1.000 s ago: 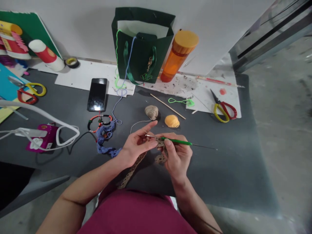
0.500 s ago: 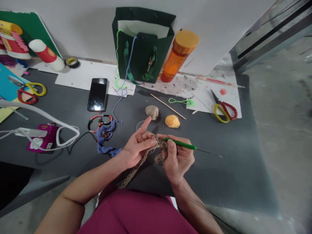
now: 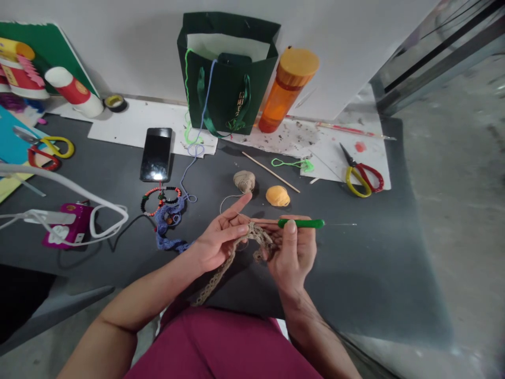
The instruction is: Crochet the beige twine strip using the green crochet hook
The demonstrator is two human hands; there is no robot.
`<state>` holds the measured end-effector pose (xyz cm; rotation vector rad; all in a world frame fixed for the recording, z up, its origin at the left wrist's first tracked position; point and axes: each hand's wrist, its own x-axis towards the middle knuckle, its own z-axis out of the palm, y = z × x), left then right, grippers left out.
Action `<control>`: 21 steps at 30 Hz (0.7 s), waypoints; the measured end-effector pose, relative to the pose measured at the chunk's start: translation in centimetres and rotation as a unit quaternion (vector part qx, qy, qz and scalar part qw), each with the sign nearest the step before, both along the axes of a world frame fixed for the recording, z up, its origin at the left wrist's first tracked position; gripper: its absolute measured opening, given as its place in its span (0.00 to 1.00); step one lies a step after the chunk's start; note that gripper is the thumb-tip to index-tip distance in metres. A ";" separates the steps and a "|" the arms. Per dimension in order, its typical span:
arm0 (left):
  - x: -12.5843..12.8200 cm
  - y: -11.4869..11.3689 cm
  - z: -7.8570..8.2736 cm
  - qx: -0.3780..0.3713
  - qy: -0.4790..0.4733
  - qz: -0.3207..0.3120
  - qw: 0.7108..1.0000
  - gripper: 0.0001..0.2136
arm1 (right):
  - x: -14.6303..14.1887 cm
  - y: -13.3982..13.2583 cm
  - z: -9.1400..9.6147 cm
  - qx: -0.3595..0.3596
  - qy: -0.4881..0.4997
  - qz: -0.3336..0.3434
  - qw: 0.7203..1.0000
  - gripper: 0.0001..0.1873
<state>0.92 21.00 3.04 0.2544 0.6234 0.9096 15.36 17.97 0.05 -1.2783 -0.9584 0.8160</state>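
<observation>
My left hand pinches the edge of a beige crocheted strip between thumb and fingers, its index finger stretched out. The strip hangs from there down toward my lap. In my right hand is a crochet hook with a green handle, thumb on top of the handle. Its working tip lies by the strip near my left fingers and is hard to make out. A thin metal end sticks out to the right. Just beyond my left index finger lies a ball of beige yarn, with an orange-yellow yarn ball beside it.
A blue crocheted piece and beaded bracelets lie left, below a phone. Behind stand a dark green paper bag and an orange bottle. Scissors lie right; a purple power block sits left.
My right hand has turned the hook from a slant to nearly level and drawn its handle slightly right, away from my left fingers. The left hand keeps its pinch.
</observation>
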 end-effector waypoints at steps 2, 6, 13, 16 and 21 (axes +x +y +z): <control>0.0 0.0 0.0 -0.006 -0.005 -0.002 1.000 0.29 | -0.3 0.4 0.6 -0.010 0.037 0.012 0.999 0.09; 0.1 0.0 0.1 -0.010 -0.015 -0.002 1.000 0.27 | -0.7 1.0 1.1 -0.017 0.102 0.049 0.993 0.08; -0.1 0.0 0.1 -0.027 -0.016 -0.016 0.999 0.27 | -0.3 1.4 0.7 -0.054 0.137 0.051 0.988 0.11; 0.1 -0.1 0.0 -0.018 -0.011 -0.017 1.000 0.28 | -0.3 1.3 0.6 -0.061 0.131 0.073 0.987 0.11; 0.4 -0.6 0.3 0.022 0.045 0.022 0.998 0.31 | -0.9 0.5 0.7 -0.007 0.107 0.070 0.992 0.06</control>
